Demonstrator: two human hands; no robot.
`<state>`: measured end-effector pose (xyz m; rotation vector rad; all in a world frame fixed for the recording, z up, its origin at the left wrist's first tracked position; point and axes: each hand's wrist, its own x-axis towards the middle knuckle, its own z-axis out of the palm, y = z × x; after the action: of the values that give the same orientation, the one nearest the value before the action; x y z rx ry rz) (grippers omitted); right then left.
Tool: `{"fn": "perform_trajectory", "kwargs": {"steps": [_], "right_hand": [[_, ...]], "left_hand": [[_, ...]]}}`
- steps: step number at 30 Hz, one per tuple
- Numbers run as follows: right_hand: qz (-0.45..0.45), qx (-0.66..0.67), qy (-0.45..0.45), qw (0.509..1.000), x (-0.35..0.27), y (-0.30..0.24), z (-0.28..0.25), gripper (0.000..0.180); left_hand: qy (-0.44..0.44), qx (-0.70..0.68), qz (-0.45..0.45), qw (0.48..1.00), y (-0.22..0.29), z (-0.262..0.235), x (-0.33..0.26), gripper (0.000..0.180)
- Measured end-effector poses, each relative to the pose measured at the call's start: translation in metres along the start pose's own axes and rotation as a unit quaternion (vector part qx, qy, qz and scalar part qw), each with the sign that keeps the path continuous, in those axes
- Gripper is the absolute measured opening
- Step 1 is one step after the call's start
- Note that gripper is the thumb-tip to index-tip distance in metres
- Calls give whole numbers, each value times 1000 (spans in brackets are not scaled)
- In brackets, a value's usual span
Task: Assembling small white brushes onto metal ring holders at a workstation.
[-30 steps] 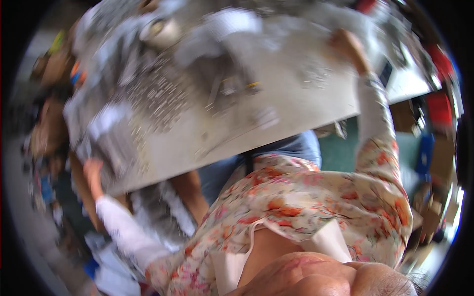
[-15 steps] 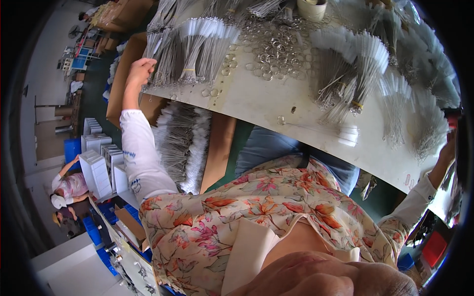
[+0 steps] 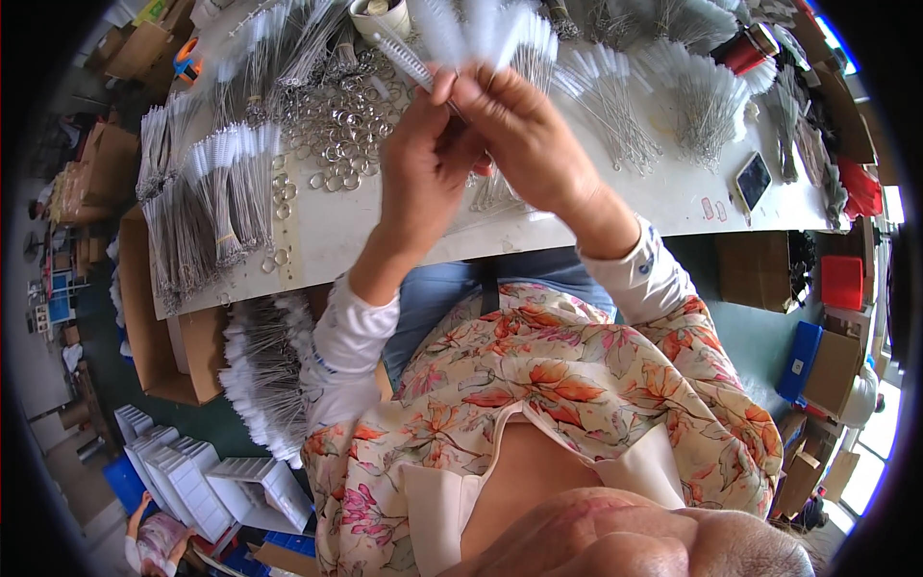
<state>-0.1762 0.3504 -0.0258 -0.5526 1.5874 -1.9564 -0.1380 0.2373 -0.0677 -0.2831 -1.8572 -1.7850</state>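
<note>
My left hand [image 3: 428,159] and my right hand [image 3: 529,135] meet over the table, thumbs close together. A thin wire brush [image 3: 404,60] with white bristles slants up and left from between them. My left fingers pinch its lower part. My right thumb and fingers close at the same spot, though motion blurs them and hides the exact grip. Behind my hands, bunches of similar brushes [image 3: 534,48] lie on the white table [image 3: 308,231]. Loose metal rings [image 3: 341,135] are heaped left of my left hand.
More brush bunches [image 3: 226,183] stand at the table's left, others [image 3: 702,101] at the right. A cup [image 3: 382,17] is at the back, orange scissors [image 3: 188,62] far left, a phone [image 3: 753,181] near the right edge. Below left, a cardboard box [image 3: 178,356] sits beside more brushes [image 3: 264,370].
Both hands have come in from the far left and far right table edges and met at the middle, now with a wire brush. The view has swung to the right.
</note>
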Motion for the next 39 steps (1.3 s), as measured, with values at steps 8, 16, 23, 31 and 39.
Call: {"fn": "perform_trajectory", "kwargs": {"steps": [8,16,23,31,39], "right_hand": [[-63,92,76,991,-38,54,-53,35],[3,199,38,979,-56,33,-102,20],[73,-902,-104,412,-103,50,-130,4],[147,-278,-146,938,-81,58,-74,19],[249,-157,-237,926,-90,48,-77,16]], "left_hand": [[-121,35,73,989,-2,-1,-22,22],[-161,237,221,932,-25,27,-59,38],[-233,174,57,955,-37,17,-88,29],[-181,165,59,968,-26,10,-90,22],[-223,149,85,960,-14,2,-102,30]]}}
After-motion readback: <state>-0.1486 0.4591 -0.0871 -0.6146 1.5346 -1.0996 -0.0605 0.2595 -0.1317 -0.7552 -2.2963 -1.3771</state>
